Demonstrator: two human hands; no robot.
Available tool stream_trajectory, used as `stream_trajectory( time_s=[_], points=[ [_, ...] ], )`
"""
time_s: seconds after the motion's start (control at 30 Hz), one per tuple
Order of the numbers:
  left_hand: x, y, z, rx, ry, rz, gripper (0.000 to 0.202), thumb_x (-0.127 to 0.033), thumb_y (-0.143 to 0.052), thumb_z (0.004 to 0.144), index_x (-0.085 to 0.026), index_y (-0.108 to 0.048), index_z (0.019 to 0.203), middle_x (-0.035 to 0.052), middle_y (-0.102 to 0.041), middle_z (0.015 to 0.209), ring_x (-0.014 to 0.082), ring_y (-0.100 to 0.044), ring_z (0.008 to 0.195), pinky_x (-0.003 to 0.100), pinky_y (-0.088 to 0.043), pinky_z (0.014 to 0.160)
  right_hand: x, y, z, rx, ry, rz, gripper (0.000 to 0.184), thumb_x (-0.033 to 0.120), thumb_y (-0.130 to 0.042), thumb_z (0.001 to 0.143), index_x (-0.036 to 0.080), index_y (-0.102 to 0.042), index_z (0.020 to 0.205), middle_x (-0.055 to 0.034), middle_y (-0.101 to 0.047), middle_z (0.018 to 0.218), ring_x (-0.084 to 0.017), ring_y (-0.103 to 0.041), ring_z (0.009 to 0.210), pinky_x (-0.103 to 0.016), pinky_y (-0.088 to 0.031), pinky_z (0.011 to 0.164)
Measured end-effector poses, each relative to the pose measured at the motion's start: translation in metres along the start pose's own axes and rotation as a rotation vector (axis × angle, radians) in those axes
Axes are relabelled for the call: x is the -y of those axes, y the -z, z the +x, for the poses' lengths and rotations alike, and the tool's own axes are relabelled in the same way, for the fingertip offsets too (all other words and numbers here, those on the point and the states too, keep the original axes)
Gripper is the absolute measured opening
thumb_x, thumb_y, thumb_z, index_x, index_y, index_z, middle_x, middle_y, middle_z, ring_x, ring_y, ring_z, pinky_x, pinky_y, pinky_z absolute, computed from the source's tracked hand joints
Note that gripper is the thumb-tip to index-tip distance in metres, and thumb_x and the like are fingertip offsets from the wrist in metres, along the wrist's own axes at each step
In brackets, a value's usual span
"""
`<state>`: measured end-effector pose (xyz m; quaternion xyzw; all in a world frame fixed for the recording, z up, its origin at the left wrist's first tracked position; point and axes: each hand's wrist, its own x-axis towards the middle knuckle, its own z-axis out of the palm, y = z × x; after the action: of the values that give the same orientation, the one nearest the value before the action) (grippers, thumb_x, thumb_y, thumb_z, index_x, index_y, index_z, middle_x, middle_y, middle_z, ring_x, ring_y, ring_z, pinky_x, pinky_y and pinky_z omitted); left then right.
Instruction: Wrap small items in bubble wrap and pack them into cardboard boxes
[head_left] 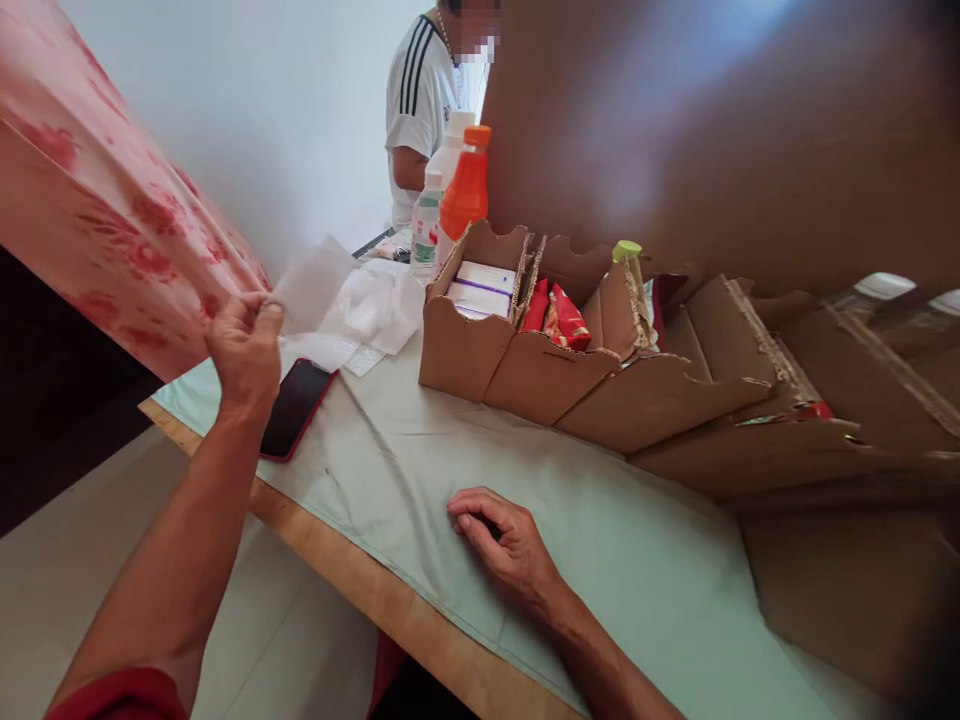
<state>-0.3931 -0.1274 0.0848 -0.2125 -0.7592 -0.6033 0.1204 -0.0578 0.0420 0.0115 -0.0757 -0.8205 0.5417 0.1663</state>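
My left hand (246, 350) is closed, pinching the corner of a thin translucent white sheet (319, 283) above the far left end of the table. Under that sheet lies a loose heap of bubble wrap (375, 308). A dark phone in a red case (298, 405) rests just right of my left wrist, near the table edge. My right hand (504, 540) rests on the pale green tablecloth (405, 470), fingers loosely curled together. Nothing shows in it, though the inside of the palm is partly hidden.
Cardboard boxes (555, 385) line the table's right side, holding white packs (484, 290) and red packets (559, 315). Behind them stand an orange bottle (466, 185) and a clear bottle (426, 225). A person in a white shirt (420, 95) is beyond. A floral curtain (135, 210) hangs left.
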Motion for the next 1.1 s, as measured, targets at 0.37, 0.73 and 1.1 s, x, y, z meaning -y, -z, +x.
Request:
stream_trajectory(
  time_s=[0.37, 0.73, 1.1],
  points=[
    [-0.062, -0.020, -0.103, 0.151, 0.642, -0.880, 0.009, -0.019, -0.063, 0.087, -0.018, -0.072, 0.088, 0.0046, -0.080, 0.097, 0.0229, -0.073, 0.111, 0.039, -0.062, 0.096, 0.020, 0.003, 0.015, -0.024, -0.278, 0.341, 0.069, 0.045, -0.083, 0.074, 0.027, -0.060, 0.136, -0.0129, -0.065, 0.139, -0.025, -0.068, 0.115, -0.033, -0.057, 0.080],
    [-0.054, -0.058, -0.208, 0.391, 0.876, -0.911, 0.008, -0.023, -0.069, 0.084, -0.016, -0.071, 0.089, 0.0067, -0.079, 0.096, 0.0186, -0.075, 0.087, 0.032, -0.063, 0.085, 0.053, 0.028, 0.017, -0.272, -0.244, 0.378, 0.027, 0.043, -0.075, 0.079, 0.024, -0.072, 0.098, -0.0021, -0.075, 0.095, -0.018, -0.068, 0.088, -0.035, -0.055, 0.086],
    [-0.016, -0.039, -0.125, 0.280, 0.529, -0.475, 0.040, -0.054, -0.077, 0.065, -0.018, -0.067, 0.081, -0.0006, -0.067, 0.072, 0.0152, -0.061, 0.069, 0.025, -0.050, 0.067, 0.010, 0.033, 0.007, -0.218, -0.427, 0.292, 0.041, 0.057, -0.076, 0.079, 0.019, -0.074, 0.095, -0.0079, -0.075, 0.091, -0.021, -0.068, 0.080, -0.031, -0.051, 0.066]
  ],
)
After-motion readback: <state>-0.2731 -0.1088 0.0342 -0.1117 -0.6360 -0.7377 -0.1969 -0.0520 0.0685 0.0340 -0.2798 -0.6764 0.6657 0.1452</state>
